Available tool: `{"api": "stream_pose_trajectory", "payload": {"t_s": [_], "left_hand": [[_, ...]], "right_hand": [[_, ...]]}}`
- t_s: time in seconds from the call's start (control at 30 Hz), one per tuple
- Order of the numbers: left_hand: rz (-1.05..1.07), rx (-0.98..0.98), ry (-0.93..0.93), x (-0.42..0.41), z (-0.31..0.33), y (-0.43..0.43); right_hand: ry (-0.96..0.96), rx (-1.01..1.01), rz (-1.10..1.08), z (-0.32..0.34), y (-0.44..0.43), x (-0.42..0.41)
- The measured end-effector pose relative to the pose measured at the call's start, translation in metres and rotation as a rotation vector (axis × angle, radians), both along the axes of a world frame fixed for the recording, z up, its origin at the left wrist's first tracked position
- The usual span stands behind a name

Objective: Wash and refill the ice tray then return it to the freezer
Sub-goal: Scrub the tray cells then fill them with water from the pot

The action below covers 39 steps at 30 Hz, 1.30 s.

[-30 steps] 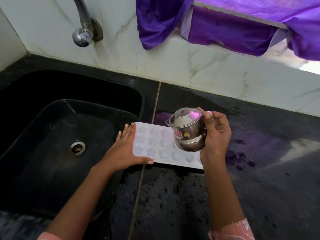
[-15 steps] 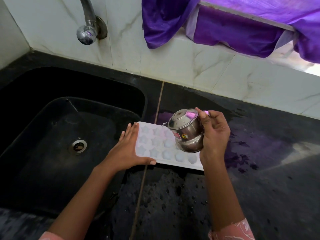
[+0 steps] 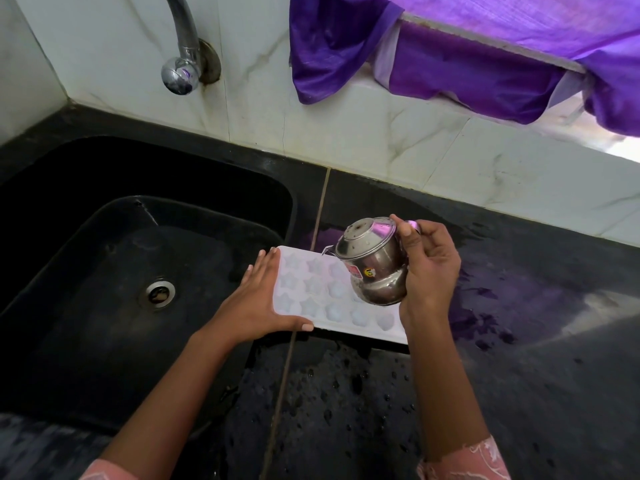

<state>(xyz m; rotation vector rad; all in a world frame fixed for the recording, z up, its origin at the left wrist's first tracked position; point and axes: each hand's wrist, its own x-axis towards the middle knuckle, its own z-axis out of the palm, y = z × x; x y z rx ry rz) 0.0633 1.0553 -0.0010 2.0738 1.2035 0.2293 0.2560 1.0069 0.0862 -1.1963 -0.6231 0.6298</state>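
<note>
Nearest to me, the black counter is speckled with water drops, so anything set on it could slide. Past that, the left hand lies flat against the left end of the white ice tray. Its fingers are straight and the thumb runs along the near edge, so this grip is wide, bracing rather than clasping. The tray sits flat on the counter, just beside the sink, and its end reaches the sink's edge. The right hand has its grip wrapped round a small steel pot, which is tipped with its spout low over the tray's far row. I cannot make out a stream, nor tell which of the star-shaped cells hold water.

This looks like the refilling step. To do it well, I'd say tilt the pot gently and work along cell by cell, stopping just short of each brim so nothing spills on the walk to the freezer. The left hand should press enough to stop the tray skating toward the basin. Moving the spout low across the cells would cut down splashing.

Farther off are the drain, the chrome tap on the marble wall, and a purple cloth hanging over the sill.
</note>
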Motion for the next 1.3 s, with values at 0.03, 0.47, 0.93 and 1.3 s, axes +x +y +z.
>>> {"api": "stream_pose_trajectory", "payload": {"t_s": [0.03,0.47,0.93,1.3], "left_hand": [[0.002,-0.003,0.001,0.000,0.000,0.000],[0.006,0.002,0.011,0.000,-0.001,0.001],[0.007,0.021,0.003,-0.002,-0.002,0.001],[0.007,0.021,-0.005,-0.002,-0.004,0.002]], "right_hand": [[0.009,-0.003,-0.005,-0.001,0.000,0.000],[0.091,-0.041,0.000,-0.005,0.008,-0.009],[0.003,-0.060,0.087,-0.006,0.017,-0.021],[-0.026,-0.026,0.096,-0.002,0.020,-0.023]]}}
